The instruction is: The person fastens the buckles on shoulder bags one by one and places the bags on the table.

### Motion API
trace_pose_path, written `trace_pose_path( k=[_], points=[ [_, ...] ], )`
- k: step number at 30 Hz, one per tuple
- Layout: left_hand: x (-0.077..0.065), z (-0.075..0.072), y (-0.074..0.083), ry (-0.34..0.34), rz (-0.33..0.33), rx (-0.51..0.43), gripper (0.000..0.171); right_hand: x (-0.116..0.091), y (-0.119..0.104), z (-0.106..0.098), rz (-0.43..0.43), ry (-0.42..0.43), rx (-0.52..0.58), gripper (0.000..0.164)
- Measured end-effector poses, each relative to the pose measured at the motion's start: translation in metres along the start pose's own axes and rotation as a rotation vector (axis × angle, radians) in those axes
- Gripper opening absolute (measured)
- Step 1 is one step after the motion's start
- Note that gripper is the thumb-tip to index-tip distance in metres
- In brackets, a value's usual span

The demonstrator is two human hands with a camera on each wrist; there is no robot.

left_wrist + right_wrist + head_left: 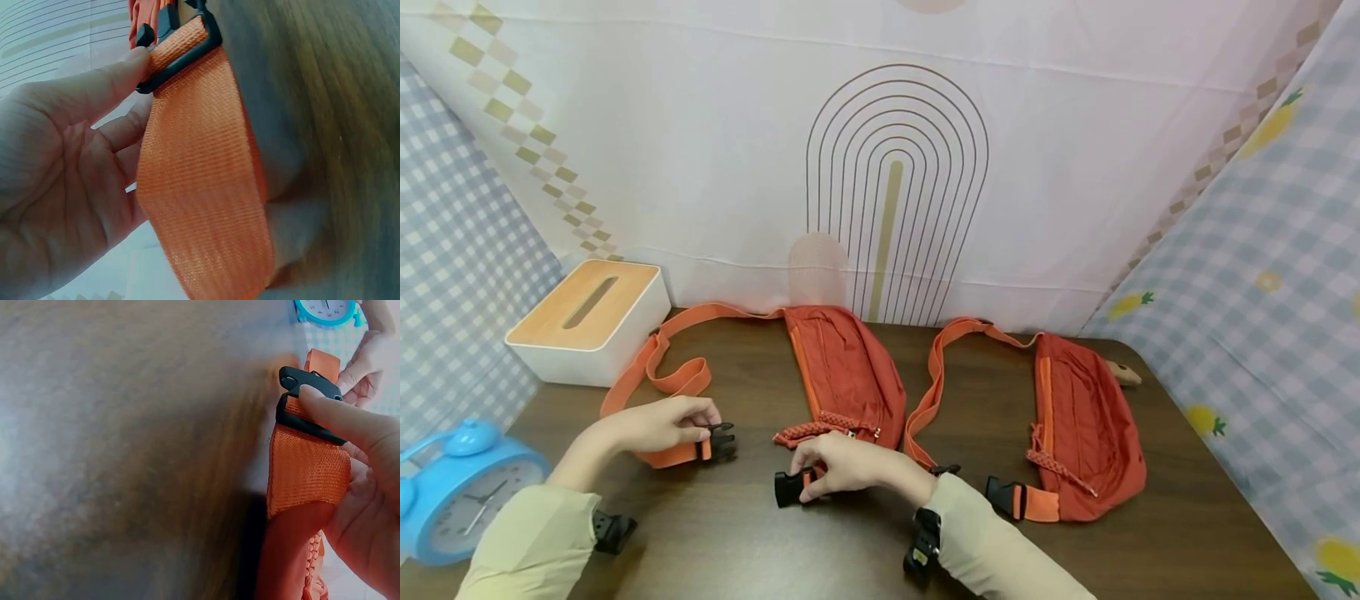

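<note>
My left hand (673,425) pinches the pronged buckle half (722,442) by its strap end, thumb on the bar in the left wrist view, and my right hand (842,462) pinches the socket half (787,490), thumb lying over it. What matters most from where I sit, I judge, is how these two pieces face each other: they are apart, near each other over the table (722,542), the socket to the right of the prongs and a little closer to the wearer, so they look roughly opposed but not in one line. The prongs point right, away from the left fingers, their long axis running nearly across the table; the socket's mouth faces left, its axis also mostly crosswise. Outward from the left grip, the orange strap (628,379) swings left and back, then round to the far end of the red waist bag (853,367). That bag lies just beyond my right hand, which is the nearer one, its long axis running from back to front with the near end leaning right and joined to the socket by short webbing
</note>
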State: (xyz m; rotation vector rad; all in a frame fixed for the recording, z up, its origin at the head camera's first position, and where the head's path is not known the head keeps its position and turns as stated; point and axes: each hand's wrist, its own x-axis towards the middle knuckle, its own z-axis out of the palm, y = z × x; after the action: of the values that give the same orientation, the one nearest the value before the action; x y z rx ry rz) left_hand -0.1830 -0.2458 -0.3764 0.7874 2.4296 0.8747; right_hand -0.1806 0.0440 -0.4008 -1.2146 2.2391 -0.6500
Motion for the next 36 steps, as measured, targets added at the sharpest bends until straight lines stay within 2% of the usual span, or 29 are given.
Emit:
trace_pose_path(
  k=[9,16,28,36],
  points=[
    [0.004,0.002,0.002,0.044,0.035,0.003,0.015,0.002,0.003,-0.004,0.025,-0.006,0.119,0.022],
    [0.009,0.003,0.006,0.051,0.053,-0.013,0.016,0.001,0.005,-0.006,0.051,0.013,0.209,0.022],
    [0.015,0.001,0.009,0.069,0.073,-0.029,0.017,0.002,0.012,-0.007,0.088,0.087,0.24,0.022],
    [0.02,0.003,0.012,0.035,0.096,-0.031,0.016,0.002,0.009,-0.008,0.09,0.127,0.238,0.022]
  ],
)
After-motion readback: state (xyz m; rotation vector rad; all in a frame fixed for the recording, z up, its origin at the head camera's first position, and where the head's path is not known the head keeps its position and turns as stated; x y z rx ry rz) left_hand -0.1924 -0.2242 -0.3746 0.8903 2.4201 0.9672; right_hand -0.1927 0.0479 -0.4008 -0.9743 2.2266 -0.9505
